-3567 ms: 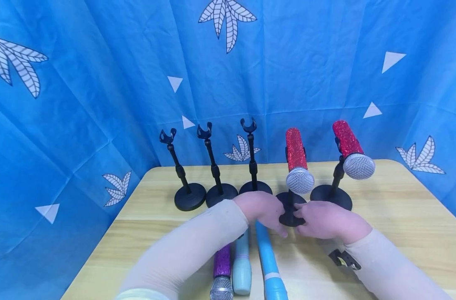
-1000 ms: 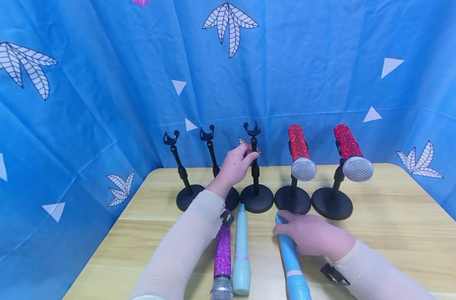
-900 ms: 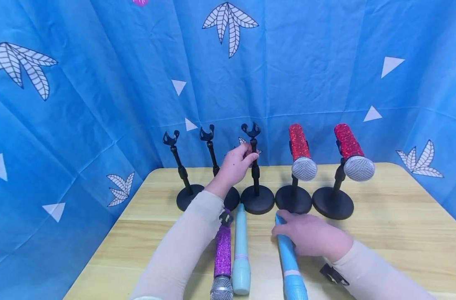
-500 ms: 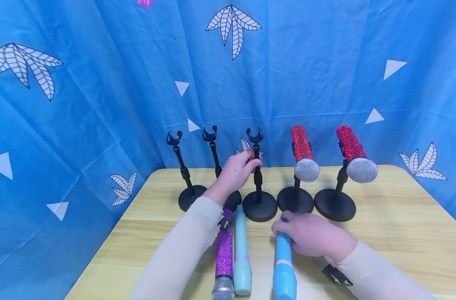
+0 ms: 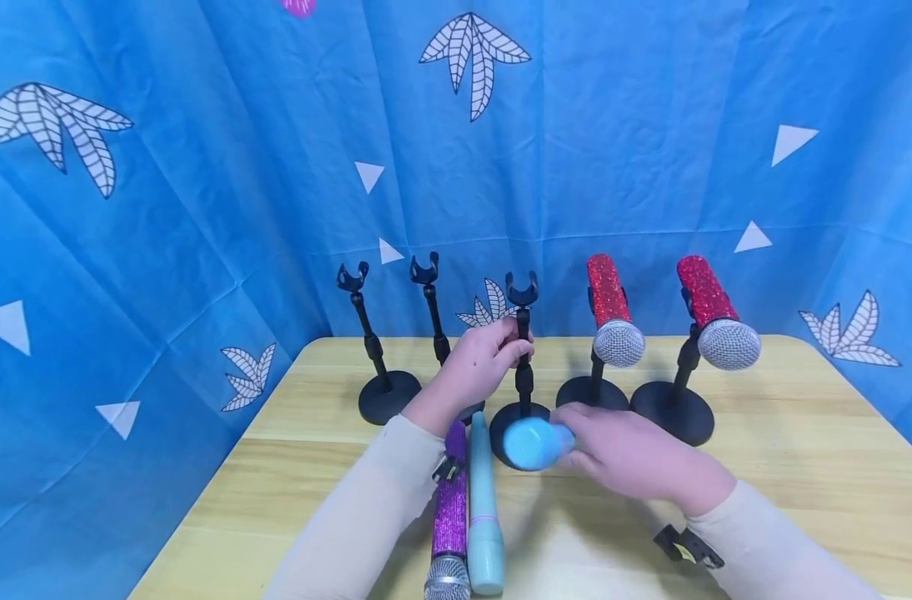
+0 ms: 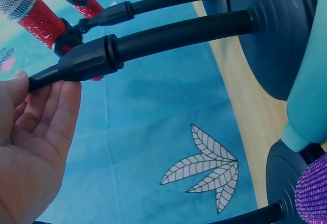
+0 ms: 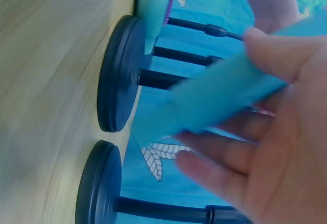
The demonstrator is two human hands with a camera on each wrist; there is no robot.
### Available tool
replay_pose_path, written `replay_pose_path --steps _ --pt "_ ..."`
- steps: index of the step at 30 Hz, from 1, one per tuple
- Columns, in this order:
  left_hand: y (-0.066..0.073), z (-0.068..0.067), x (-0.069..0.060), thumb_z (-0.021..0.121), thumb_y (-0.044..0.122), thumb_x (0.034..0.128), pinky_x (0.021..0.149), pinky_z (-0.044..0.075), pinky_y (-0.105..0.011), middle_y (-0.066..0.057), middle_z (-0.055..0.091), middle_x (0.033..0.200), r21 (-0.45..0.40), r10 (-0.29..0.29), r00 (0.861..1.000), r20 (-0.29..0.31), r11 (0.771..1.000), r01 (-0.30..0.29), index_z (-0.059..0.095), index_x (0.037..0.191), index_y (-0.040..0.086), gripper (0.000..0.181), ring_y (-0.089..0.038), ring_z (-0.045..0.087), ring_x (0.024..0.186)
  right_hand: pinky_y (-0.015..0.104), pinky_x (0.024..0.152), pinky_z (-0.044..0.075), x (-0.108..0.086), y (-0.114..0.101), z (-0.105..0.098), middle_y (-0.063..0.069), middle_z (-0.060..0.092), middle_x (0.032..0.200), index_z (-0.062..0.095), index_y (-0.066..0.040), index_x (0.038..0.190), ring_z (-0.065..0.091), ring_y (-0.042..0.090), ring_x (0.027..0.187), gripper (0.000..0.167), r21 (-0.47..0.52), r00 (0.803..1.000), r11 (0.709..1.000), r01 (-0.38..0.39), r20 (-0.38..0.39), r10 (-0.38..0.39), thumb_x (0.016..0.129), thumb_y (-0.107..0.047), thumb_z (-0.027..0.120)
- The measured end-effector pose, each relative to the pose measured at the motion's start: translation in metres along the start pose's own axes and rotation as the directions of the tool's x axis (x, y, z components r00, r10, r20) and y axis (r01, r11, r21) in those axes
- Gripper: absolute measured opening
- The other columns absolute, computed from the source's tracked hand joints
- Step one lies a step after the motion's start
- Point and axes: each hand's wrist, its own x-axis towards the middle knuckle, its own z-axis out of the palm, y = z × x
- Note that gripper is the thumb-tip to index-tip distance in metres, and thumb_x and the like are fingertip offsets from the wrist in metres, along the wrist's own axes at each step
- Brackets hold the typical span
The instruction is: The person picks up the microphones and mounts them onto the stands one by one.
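Observation:
My left hand (image 5: 471, 371) pinches the upper pole of the middle black microphone stand (image 5: 525, 382), just below its open clip; the left wrist view shows thumb and fingers (image 6: 64, 109) on the thin pole. In my right hand (image 5: 636, 454) is a blue microphone (image 5: 533, 443), raised off the table with its head toward the camera, in front of that stand's base. In the right wrist view the microphone body (image 7: 219, 96) is blurred, lying between thumb and fingers. A purple glitter microphone (image 5: 449, 508) and a pale teal microphone (image 5: 484, 517) lie side by side on the table.
Two red glitter microphones (image 5: 608, 292) (image 5: 707, 292) sit in stands at the right. Two stands with bare clips (image 5: 384, 392) (image 5: 430, 304) are at the left. A blue patterned curtain (image 5: 613, 125) hangs behind the wooden table (image 5: 786, 467).
My right hand has lifted the blue microphone off the table and swung it up toward the middle stand. My left hand has drawn that stand nearer, moving it out of line with the others.

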Motion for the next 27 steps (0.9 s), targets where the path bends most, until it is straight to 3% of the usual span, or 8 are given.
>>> replay_pose_path --steps 6,11,14,17,21,24,27 --pt "0.006 -0.001 -0.004 0.059 0.027 0.1043 0.062 0.047 -0.028 0.004 0.061 0.078 0.040 0.000 1.000 0.023 0.999 -0.001 0.066 0.099 0.019 0.011 -0.014 0.056 0.069 0.032 0.076 0.051 0.000 -0.003 -0.011 -0.017 0.057 0.104 0.053 -0.031 0.132 0.056 0.006 0.087 0.035 0.180 0.992 0.979 -0.099 -0.053 0.110 0.100 -0.033 0.066" --pt "0.005 -0.002 -0.007 0.060 0.024 0.1040 0.062 0.046 -0.027 0.002 0.058 0.075 -0.008 0.046 0.998 0.046 0.999 -0.046 0.063 0.096 0.016 0.011 -0.015 0.055 0.068 0.034 0.083 0.051 -0.001 -0.008 -0.015 -0.013 0.056 0.118 0.048 -0.029 0.137 0.056 0.010 0.098 0.040 0.324 0.988 0.946 0.013 -0.152 0.039 0.101 -0.021 0.064" --pt "0.003 -0.002 -0.010 0.058 0.020 0.1047 0.066 0.048 -0.029 0.003 0.059 0.080 -0.027 0.059 0.997 0.057 0.998 -0.058 0.060 0.096 0.018 0.009 -0.015 0.056 0.074 0.033 0.084 0.049 -0.001 -0.013 -0.019 -0.007 0.055 0.122 0.041 -0.022 0.141 0.055 0.013 0.102 0.051 0.387 0.965 0.915 0.110 -0.262 -0.005 0.098 -0.006 0.062" --pt "0.005 -0.003 -0.013 0.057 0.022 0.1055 0.068 0.048 -0.031 0.005 0.061 0.085 -0.023 0.052 0.996 0.074 0.998 -0.050 0.060 0.098 0.019 0.009 -0.013 0.058 0.078 0.029 0.093 0.047 0.004 -0.020 -0.026 0.000 0.058 0.126 0.039 -0.014 0.143 0.058 0.018 0.113 0.056 0.459 0.926 0.865 0.204 -0.377 -0.018 0.094 0.007 0.056" --pt "0.007 -0.006 -0.018 0.059 0.028 0.1047 0.066 0.048 -0.032 0.007 0.065 0.087 -0.050 0.055 0.995 0.086 0.997 -0.051 0.064 0.101 0.020 0.010 -0.012 0.060 0.078 0.028 0.106 0.041 0.016 -0.033 -0.039 0.008 0.060 0.130 0.044 -0.004 0.138 0.054 0.023 0.128 0.050 0.509 0.852 0.804 0.308 -0.524 0.005 0.092 0.014 0.049" --pt "0.009 -0.008 -0.022 0.059 0.027 0.1044 0.065 0.048 -0.032 0.007 0.065 0.087 -0.061 0.064 0.994 0.093 0.996 -0.058 0.064 0.101 0.020 0.010 -0.014 0.058 0.076 0.030 0.106 0.042 0.026 -0.044 -0.048 0.013 0.059 0.132 0.048 0.000 0.136 0.053 0.027 0.129 0.046 0.516 0.786 0.780 0.354 -0.616 0.050 0.092 0.015 0.049" --pt "0.009 -0.008 -0.024 0.059 0.027 0.1045 0.066 0.048 -0.032 0.008 0.065 0.087 -0.070 0.059 0.993 0.101 0.996 -0.052 0.064 0.101 0.021 0.008 -0.013 0.058 0.077 0.032 0.107 0.041 0.035 -0.052 -0.055 0.013 0.058 0.135 0.050 0.001 0.136 0.051 0.029 0.132 0.043 0.536 0.741 0.762 0.364 -0.662 0.112 0.094 0.012 0.050"
